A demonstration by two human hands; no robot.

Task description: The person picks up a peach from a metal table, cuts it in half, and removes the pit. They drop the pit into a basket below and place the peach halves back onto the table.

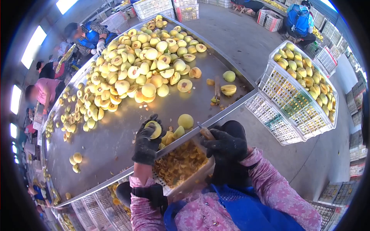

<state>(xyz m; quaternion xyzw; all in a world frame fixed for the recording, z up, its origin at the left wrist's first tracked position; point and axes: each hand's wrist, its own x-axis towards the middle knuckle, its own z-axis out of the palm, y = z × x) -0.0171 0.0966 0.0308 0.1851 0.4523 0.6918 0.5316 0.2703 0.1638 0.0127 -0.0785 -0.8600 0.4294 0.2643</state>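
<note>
My left hand (146, 143), in a black glove, is closed around a yellow peach half (154, 129) just above the metal table's near edge. My right hand (224, 144), also black-gloved, grips a knife by its wooden handle (206, 133), a little to the right of the peach half. A whole peach (185, 121) and a few cut pieces (173, 134) lie on the table between my hands. Below my hands a white crate (192, 180) holds peach pits and scraps. My sleeves are pink and my apron is blue.
A big heap of peaches and halves (138, 65) covers the far part of the metal table (115, 142). A white crate full of peaches (304, 82) stands at the right. Other people (86, 36) work at the far left side. Stacked crates line the floor.
</note>
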